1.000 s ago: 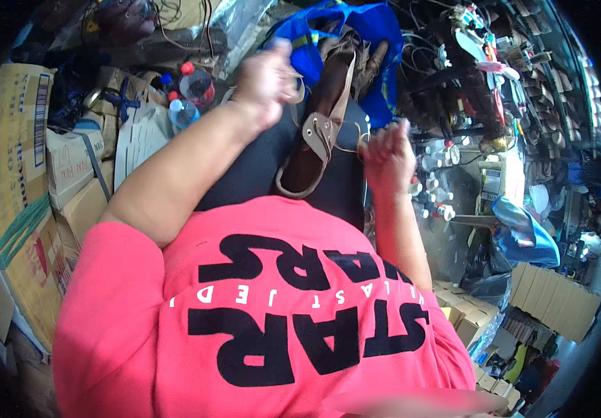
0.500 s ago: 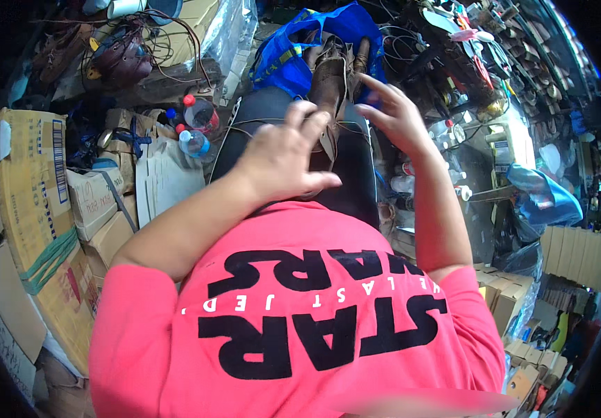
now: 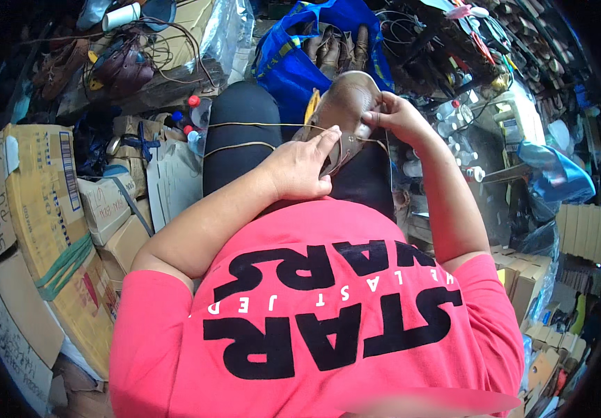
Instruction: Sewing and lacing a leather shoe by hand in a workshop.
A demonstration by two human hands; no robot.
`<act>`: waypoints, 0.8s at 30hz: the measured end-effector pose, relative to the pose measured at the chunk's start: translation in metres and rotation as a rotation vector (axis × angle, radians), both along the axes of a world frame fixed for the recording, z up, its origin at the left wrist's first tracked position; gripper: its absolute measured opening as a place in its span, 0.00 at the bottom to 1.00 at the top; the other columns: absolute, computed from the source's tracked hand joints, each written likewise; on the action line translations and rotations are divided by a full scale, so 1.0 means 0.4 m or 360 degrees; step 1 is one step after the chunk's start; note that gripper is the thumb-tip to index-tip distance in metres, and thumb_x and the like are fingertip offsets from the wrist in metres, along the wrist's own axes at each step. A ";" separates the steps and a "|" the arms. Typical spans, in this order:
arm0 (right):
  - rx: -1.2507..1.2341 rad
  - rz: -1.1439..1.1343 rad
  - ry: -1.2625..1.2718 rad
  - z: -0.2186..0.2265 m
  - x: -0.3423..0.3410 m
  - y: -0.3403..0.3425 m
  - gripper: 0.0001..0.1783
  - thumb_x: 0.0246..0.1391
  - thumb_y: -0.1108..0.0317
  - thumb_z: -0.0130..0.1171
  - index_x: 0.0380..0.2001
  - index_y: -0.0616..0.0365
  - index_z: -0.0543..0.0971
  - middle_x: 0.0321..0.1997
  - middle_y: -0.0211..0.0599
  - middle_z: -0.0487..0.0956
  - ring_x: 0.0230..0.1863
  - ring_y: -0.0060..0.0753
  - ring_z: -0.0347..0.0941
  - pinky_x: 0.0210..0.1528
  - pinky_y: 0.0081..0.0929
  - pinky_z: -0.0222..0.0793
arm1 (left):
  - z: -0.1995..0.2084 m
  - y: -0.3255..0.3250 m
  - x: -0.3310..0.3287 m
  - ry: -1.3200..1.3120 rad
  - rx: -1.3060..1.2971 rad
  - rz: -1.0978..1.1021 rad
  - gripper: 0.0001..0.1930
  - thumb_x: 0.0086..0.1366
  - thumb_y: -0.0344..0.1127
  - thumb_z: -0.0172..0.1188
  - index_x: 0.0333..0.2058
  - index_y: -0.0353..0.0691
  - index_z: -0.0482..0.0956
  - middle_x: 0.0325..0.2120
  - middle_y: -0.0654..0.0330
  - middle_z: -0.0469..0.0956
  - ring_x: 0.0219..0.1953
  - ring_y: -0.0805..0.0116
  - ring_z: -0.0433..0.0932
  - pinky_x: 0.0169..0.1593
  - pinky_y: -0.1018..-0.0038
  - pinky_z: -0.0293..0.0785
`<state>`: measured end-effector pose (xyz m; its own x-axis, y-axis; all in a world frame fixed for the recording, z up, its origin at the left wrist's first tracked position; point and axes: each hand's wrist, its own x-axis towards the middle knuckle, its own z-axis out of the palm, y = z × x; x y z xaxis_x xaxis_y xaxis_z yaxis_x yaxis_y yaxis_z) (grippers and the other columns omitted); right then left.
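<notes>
A brown leather shoe [image 3: 348,97] with a pale edge around its toe lies over my right thigh, toe pointing away from me. My right hand [image 3: 399,120] pinches the shoe's right side near the toe, thumb on the leather and fingers curled at the edge. My left hand [image 3: 299,167] is at the shoe's near left side, fingers bent against it and fingertips on the upper. A thin tan cord [image 3: 266,125] crosses my left thigh towards my left fingertips. A second cord [image 3: 241,147] runs just nearer to me. The shoe's underside is hidden.
Beyond my knees stands an open blue bag [image 3: 272,59] holding several brown shoe-like pieces. Cardboard boxes [image 3: 36,181] are stacked at left, near capped plastic bottles [image 3: 196,139]. More clear bottles [image 3: 447,122] stand at right, beside a crumpled blue plastic bag [image 3: 558,174].
Both hands were apart with fingers spread above the shoe; now they have closed on it. The shoe has come nearer and turned, its toe now showing. My left thigh shows more fully.
</notes>
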<state>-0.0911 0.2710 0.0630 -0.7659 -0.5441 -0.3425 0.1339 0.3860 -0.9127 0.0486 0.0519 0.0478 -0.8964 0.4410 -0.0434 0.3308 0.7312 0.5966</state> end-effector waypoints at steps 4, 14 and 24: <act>0.0254 -0.0088 0.0343 -0.060 -0.029 -0.032 0.24 0.50 0.63 0.68 0.49 0.57 0.73 0.28 0.19 0.69 0.33 0.13 0.63 0.35 0.17 0.63 | 0.036 -0.012 -0.017 0.0066 -0.0169 -0.0011 0.45 0.50 0.51 0.63 0.60 0.31 0.55 0.55 0.39 0.67 0.46 0.41 0.76 0.52 0.59 0.72; 0.0372 0.0084 0.0977 0.074 0.048 -0.023 0.22 0.44 0.61 0.70 0.42 0.55 0.77 0.23 0.33 0.72 0.25 0.30 0.69 0.31 0.29 0.68 | 0.048 -0.002 -0.224 0.0408 0.0563 0.0214 0.17 0.56 0.38 0.61 0.44 0.38 0.76 0.51 0.49 0.72 0.54 0.52 0.71 0.57 0.64 0.67; 0.0568 0.0387 0.1462 0.049 0.064 -0.001 0.07 0.45 0.65 0.64 0.29 0.53 0.80 0.26 0.35 0.77 0.34 0.41 0.76 0.41 0.37 0.67 | -0.047 0.027 -0.279 0.0160 0.0627 0.0242 0.23 0.56 0.36 0.57 0.52 0.41 0.71 0.60 0.51 0.62 0.61 0.52 0.64 0.62 0.64 0.61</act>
<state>-0.0656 0.2705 0.0827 -0.6969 -0.7012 0.1502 -0.6800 0.5797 -0.4489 -0.0630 0.0626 0.0289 -0.9438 0.2689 0.1924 0.3074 0.4992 0.8102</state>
